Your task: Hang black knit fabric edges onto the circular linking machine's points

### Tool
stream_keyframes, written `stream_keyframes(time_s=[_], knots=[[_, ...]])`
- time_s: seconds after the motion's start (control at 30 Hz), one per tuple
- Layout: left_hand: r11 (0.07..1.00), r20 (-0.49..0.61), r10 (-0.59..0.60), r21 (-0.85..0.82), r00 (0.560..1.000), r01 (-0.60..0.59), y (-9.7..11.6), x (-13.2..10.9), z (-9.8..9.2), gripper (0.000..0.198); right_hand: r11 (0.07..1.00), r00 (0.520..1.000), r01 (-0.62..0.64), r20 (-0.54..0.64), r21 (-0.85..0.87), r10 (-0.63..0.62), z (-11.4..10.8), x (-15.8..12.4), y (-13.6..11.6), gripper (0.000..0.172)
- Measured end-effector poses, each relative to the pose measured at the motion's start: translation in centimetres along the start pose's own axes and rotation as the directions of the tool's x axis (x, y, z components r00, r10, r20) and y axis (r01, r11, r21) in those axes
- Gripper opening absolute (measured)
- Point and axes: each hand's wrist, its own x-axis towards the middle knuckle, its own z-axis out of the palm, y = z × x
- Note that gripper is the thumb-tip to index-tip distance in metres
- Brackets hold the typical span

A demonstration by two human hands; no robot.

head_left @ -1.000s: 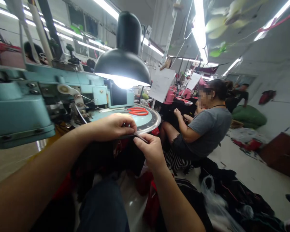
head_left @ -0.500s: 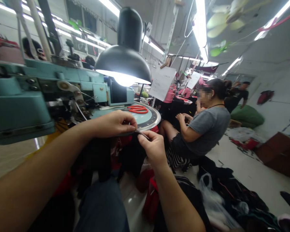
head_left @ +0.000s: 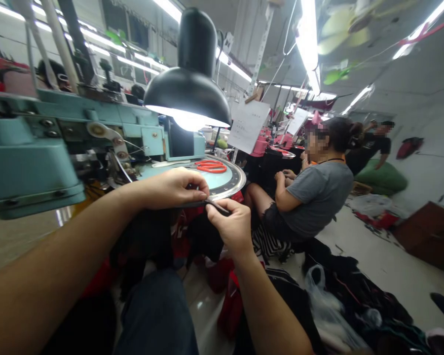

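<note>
My left hand [head_left: 173,187] and my right hand [head_left: 231,227] meet at the near rim of a round metal dial [head_left: 234,183] on a teal machine [head_left: 33,162]. Both hands are closed in a pinch on the edge of a black knitted piece [head_left: 151,236] that hangs down below them. A thin dark strip of that fabric runs between my thumbs. Red scissors [head_left: 210,166] lie on the dial's teal top, just beyond my left hand.
A lit black lamp [head_left: 188,93] hangs over the dial. A person in a grey shirt [head_left: 316,197] sits to the right at another dial. Dark garments and a plastic bag [head_left: 329,315] lie heaped on the floor. Papers [head_left: 248,125] hang behind.
My right hand has shifted slightly left and up along the fabric edge toward my left hand. The neighbouring person's hands have moved a little.
</note>
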Motion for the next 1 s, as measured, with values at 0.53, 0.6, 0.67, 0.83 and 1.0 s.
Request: stream_keyframes(time_s=[0.53,0.6,0.67,0.83,1.0], knots=[[1.000,0.016,0.021,-0.022,1.000,-0.020,-0.12,-0.11,-0.07,0.039,0.992,0.993,-0.085,0.087,0.095,0.076,-0.05,-0.10,-0.65,0.019],[0.999,0.017,0.027,-0.023,0.999,-0.027,-0.16,-0.11,-0.07,0.039,0.993,0.995,-0.072,0.076,0.089,0.065,0.08,-0.10,-0.57,0.019],[1.000,0.012,0.023,-0.021,1.000,-0.022,-0.12,-0.10,-0.05,0.039,0.996,0.997,-0.058,0.063,0.074,0.053,0.17,-0.07,-0.43,0.018],[1.000,0.001,-0.002,-0.003,1.000,0.002,0.02,-0.10,0.02,0.040,0.999,0.999,-0.026,0.022,0.025,0.025,0.22,-0.02,-0.27,0.017],[1.000,-0.007,-0.002,-0.002,1.000,0.002,-0.05,-0.11,0.07,0.040,1.000,1.000,0.004,-0.015,-0.025,-0.004,0.11,-0.02,-0.28,0.016]])
